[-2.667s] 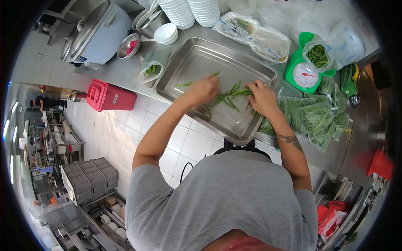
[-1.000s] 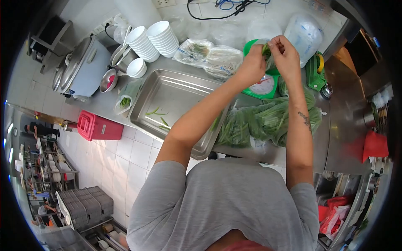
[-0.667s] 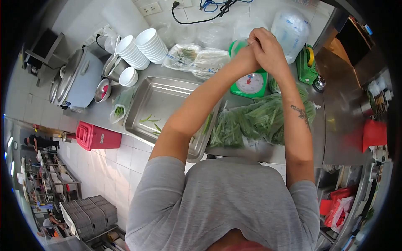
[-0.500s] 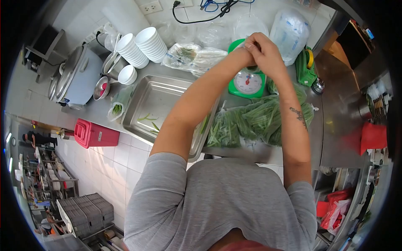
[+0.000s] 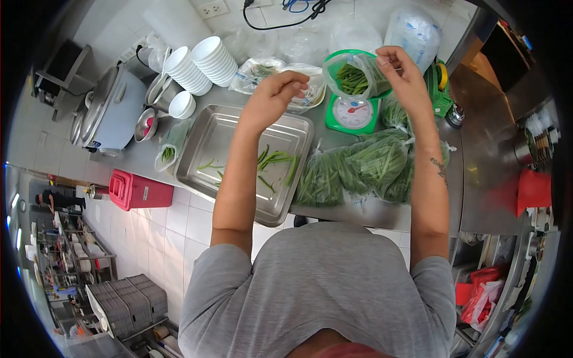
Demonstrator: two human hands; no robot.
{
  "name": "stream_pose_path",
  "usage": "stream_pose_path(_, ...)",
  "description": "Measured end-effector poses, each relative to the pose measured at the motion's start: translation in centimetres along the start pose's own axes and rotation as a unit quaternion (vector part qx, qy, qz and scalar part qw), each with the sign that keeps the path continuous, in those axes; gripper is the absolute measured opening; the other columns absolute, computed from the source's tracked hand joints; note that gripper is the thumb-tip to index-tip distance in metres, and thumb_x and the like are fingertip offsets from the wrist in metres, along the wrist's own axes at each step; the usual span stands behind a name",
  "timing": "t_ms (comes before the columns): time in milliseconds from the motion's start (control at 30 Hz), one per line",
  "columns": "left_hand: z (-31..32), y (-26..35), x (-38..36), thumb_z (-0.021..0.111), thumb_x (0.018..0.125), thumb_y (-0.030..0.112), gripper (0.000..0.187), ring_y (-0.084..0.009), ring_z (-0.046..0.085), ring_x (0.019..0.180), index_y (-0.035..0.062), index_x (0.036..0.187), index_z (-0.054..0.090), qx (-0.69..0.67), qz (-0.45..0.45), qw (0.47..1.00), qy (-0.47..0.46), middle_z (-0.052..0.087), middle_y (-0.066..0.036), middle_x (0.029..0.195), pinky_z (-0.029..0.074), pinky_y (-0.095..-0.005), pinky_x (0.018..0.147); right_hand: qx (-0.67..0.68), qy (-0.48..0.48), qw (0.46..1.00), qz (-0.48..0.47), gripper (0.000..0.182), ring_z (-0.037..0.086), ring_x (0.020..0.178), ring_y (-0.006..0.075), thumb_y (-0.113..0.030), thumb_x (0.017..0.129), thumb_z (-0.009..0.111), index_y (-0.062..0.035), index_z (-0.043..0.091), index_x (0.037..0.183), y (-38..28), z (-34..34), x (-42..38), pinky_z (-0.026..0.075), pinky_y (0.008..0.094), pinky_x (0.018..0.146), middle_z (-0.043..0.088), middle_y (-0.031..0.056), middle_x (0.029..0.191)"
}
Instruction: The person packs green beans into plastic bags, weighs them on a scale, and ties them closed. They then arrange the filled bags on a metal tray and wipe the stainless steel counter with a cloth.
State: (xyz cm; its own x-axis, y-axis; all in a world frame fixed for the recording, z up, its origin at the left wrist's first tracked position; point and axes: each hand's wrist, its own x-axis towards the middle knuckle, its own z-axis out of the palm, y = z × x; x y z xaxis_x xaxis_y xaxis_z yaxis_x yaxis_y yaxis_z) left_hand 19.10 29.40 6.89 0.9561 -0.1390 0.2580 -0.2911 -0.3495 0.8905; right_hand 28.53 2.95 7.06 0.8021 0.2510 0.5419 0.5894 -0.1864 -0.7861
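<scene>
A clear plastic bag (image 5: 377, 82) of cut green beans (image 5: 351, 79) sits on the green scale with a round white dial (image 5: 352, 113), between the two hands. The right hand (image 5: 401, 74) is much nearer, its fingertips at the bag's right edge; I cannot tell whether that grip pinches the plastic. The left hand (image 5: 273, 100) is well apart to the left, fingers half curled, thumb loose, nothing visible in it. The bag's long axis runs roughly crosswise (its mouth faces the left hand). Below, the shallow rectangular steel tray (image 5: 218, 134) holds scattered green beans (image 5: 274, 158), and knotted bags of long greens (image 5: 370, 164) crowd the shiny metal desk (image 5: 382, 221). White floor tiles (image 5: 191, 230) and a red lidded bin (image 5: 143, 192) lie beyond its edge.
</scene>
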Motion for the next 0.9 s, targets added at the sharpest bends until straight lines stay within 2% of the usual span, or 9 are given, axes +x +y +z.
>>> stream_pose_path(167,0.2,-0.7,-2.5,0.049,0.091,0.008,0.023,-0.0098,0.056,0.076,-0.0014,0.107,0.062,-0.072,-0.079,0.994,0.023,0.064,-0.003,0.088,0.043,-0.0234,0.067,-0.031,0.028,0.999,0.008,0.021,0.044,0.072,0.0078,-0.018,0.085,0.066,-0.0047,0.061,0.1,-0.8,-0.7,-0.9,0.041,0.0215,0.065,0.051,-0.0015,0.081)
stream_pose_path(267,0.8,-1.8,-3.0,0.05,0.091,0.008,0.022,-0.0082,0.055,0.075,-0.0011,0.108,0.062,-0.064,-0.071,0.995,0.011,0.064,-0.003,0.088,0.043,-0.0233,0.067,-0.037,0.022,0.999,-0.005,0.021,0.043,0.069,0.0069,-0.016,0.084,0.067,-0.0049,0.061,0.1,-1.8,-0.3,-1.4,0.04,0.0207,0.063,0.049,-0.002,0.08)
stream_pose_path(367,1.2,-2.7,-3.8,0.052,0.089,0.007,0.019,-0.0169,0.06,0.075,0.0001,0.103,0.063,0.018,-0.072,0.997,0.025,0.065,-0.009,0.087,0.046,-0.0299,0.067,-0.047,0.02,0.998,-0.033,0.021,0.042,0.067,0.0076,-0.016,0.083,0.067,-0.0055,0.061,0.1,-2.0,0.0,-1.5,0.04,0.0217,0.062,0.049,-0.0016,0.079)
stream_pose_path(467,1.1,-4.9,-5.3,0.054,0.087,0.004,0.013,-0.0266,0.059,0.072,-0.0003,0.096,0.061,0.271,0.041,0.961,0.029,0.062,-0.014,0.085,0.046,-0.033,0.066,-0.075,0.025,0.996,-0.036,0.021,0.042,0.065,0.0081,-0.015,0.082,0.068,-0.0059,0.061,0.1,-2.9,0.0,-1.6,0.04,0.0221,0.06,0.049,-0.0009,0.079)
stream_pose_path(567,-0.3,-7.3,-7.2,0.053,0.083,0.001,0.009,-0.0377,0.058,0.078,-0.0004,0.09,0.059,0.339,-0.016,0.941,0.002,0.059,-0.019,0.085,0.046,-0.0397,0.068,-0.075,0.017,0.996,-0.036,0.022,0.043,0.064,0.0083,-0.015,0.082,0.069,-0.0062,0.061,0.1,-2.3,-0.1,-1.5,0.04,0.0223,0.059,0.049,-0.0002,0.078)
stream_pose_path(667,-2.9,-10.2,-9.6,0.053,0.082,0.001,0.009,-0.0411,0.056,0.081,-0.0004,0.089,0.059,0.375,-0.032,0.926,0.015,0.058,-0.02,0.084,0.045,-0.044,0.069,-0.08,0.01,0.996,-0.029,0.023,0.042,0.063,0.0082,-0.016,0.082,0.069,-0.0062,0.061,0.101,-2.3,0.0,-1.5,0.04,0.0222,0.059,0.049,-0.0006,0.078)
stream_pose_path(700,-3.7,-10.2,-10.2,0.056,0.083,0.007,0.01,-0.0396,0.058,0.082,-0.0002,0.09,0.059,0.419,-0.088,0.903,-0.025,0.059,-0.02,0.085,0.045,-0.0449,0.071,-0.074,0.006,0.997,-0.024,0.024,0.042,0.063,0.0077,-0.016,0.082,0.069,-0.0054,0.061,0.102,-2.3,0.1,-1.5,0.04,0.0219,0.058,0.049,-0.0007,0.079)
stream_pose_path(800,-3.5,-9.6,-13.2,0.059,0.083,0.016,0.017,-0.0384,0.059,0.083,-0.0003,0.087,0.058,0.515,-0.15,0.843,-0.051,0.06,-0.019,0.089,0.046,-0.0461,0.072,-0.071,0.007,0.997,-0.014,0.023,0.042,0.064,0.0073,-0.015,0.083,0.068,-0.0046,0.061,0.102,-2.5,0.8,-1.5,0.039,0.0218,0.058,0.049,-0.0007,0.079)
stream_pose_path(900,-0.4,-11.4,-14.0,0.053,0.081,0.012,0.014,-0.0337,0.056,0.094,0.0008,0.09,0.054,0.493,-0.135,0.859,-0.043,0.056,-0.018,0.099,0.046,-0.0423,0.079,-0.063,-0.003,0.998,-0.014,0.024,0.043,0.064,0.0084,-0.016,0.083,0.067,-0.0041,0.06,0.103,-2.3,1.8,-1.2,0.039,0.0224,0.059,0.049,0.0003,0.079)
